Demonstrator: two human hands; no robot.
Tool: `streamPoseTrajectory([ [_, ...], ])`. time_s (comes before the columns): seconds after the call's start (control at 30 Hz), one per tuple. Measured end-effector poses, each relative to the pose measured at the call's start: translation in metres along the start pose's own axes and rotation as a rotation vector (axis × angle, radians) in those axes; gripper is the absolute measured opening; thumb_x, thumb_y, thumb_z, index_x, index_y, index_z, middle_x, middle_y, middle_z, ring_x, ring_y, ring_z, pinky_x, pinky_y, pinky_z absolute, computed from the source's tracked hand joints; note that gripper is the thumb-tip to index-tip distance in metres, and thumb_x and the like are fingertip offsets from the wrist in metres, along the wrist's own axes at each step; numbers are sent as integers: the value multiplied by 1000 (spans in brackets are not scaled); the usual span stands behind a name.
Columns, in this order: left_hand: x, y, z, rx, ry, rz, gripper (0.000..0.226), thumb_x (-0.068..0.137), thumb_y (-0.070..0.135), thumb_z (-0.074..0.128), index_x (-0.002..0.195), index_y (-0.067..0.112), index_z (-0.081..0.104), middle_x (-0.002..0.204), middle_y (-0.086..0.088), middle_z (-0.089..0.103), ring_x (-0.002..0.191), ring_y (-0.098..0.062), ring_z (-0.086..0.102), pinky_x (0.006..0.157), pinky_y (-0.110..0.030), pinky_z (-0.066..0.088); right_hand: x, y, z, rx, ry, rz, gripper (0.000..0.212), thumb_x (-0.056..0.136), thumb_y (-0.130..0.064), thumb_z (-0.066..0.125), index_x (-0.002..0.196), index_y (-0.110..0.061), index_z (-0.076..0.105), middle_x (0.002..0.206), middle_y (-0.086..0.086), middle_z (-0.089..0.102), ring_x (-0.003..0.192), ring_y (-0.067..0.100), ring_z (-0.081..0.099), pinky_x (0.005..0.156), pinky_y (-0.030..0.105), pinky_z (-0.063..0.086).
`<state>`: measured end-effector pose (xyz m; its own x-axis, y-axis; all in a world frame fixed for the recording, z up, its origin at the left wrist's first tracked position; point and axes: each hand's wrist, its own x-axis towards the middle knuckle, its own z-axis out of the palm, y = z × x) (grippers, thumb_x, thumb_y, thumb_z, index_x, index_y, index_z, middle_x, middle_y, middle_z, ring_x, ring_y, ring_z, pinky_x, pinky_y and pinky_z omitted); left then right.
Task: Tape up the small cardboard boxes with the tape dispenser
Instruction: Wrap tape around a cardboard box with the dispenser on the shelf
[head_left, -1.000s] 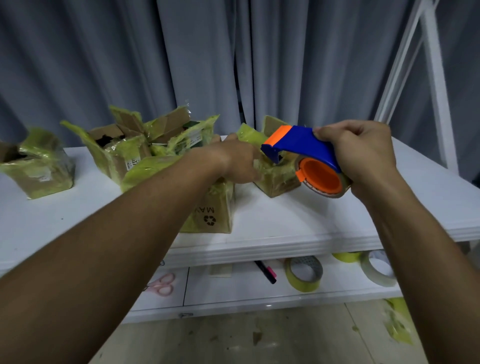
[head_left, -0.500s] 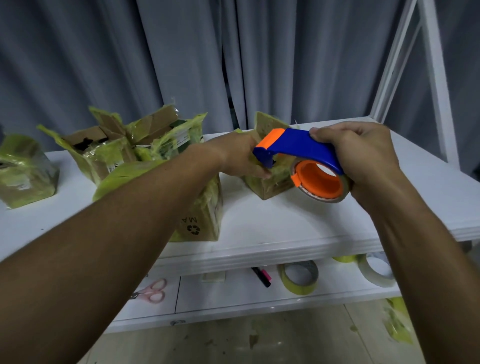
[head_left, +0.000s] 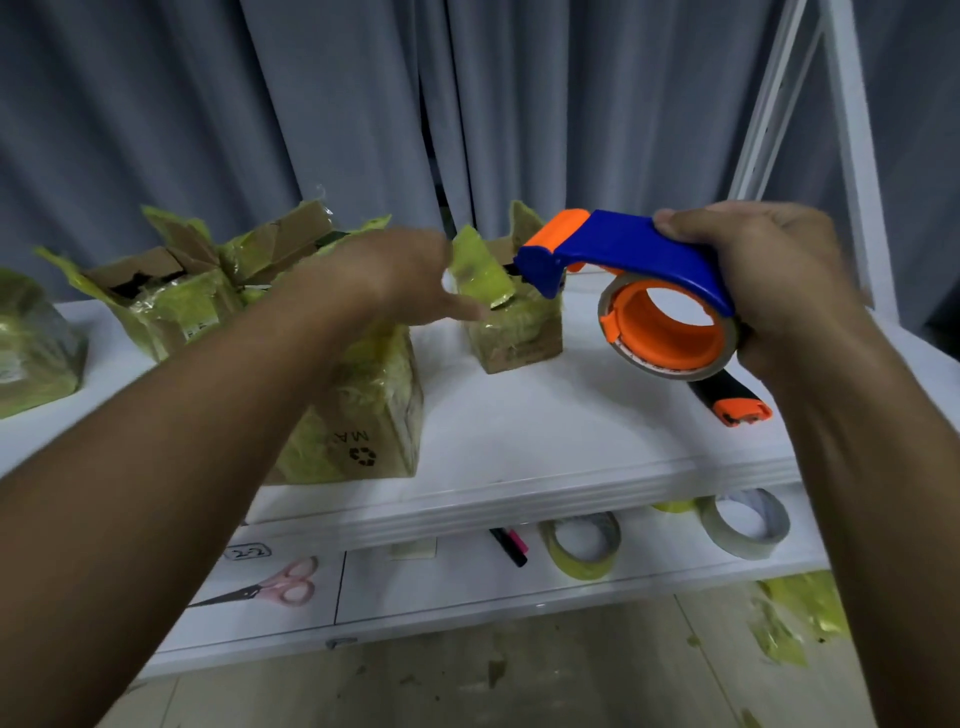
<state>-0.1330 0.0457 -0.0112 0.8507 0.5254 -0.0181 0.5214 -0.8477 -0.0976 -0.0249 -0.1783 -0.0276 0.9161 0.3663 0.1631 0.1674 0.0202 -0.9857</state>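
- Right hand (head_left: 769, 291) grips the blue-and-orange dispenser (head_left: 634, 260), fingers curled round its handle, held above the desk (head_left: 545, 431).
- Its nose touches the small box (head_left: 511, 332) on the desk, at a taped flap.
- Left hand (head_left: 410, 280) is blurred beside that flap, fingers extended, holding nothing.
- More taped boxes (head_left: 358, 415) stand to the left.
- Tape rolls (head_left: 582, 545) and scissors (head_left: 280, 587) lie on the lower shelf.

Head-worn view; forward, downward, close
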Motion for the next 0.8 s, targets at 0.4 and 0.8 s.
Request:
streamPoseTrajectory([
  [0.4, -102, -28, 32, -73, 277, 31, 36, 92, 43, 56, 121, 20, 61, 109, -4, 68, 99, -26, 60, 76, -36, 49, -30, -22, 34, -22, -131, -52, 12, 82, -33, 75, 85, -23, 69, 73, -6, 73, 70, 10, 71, 58, 18, 55],
  [0.8, -115, -75, 69, -636, 424, 194, 33, 92, 12, 67, 123, 25, 64, 126, 13, 64, 118, -6, 56, 99, -17, 43, -55, -37, 49, -16, -269, -66, 13, 83, -30, 74, 87, -18, 72, 70, -6, 74, 64, 8, 71, 54, 18, 54],
])
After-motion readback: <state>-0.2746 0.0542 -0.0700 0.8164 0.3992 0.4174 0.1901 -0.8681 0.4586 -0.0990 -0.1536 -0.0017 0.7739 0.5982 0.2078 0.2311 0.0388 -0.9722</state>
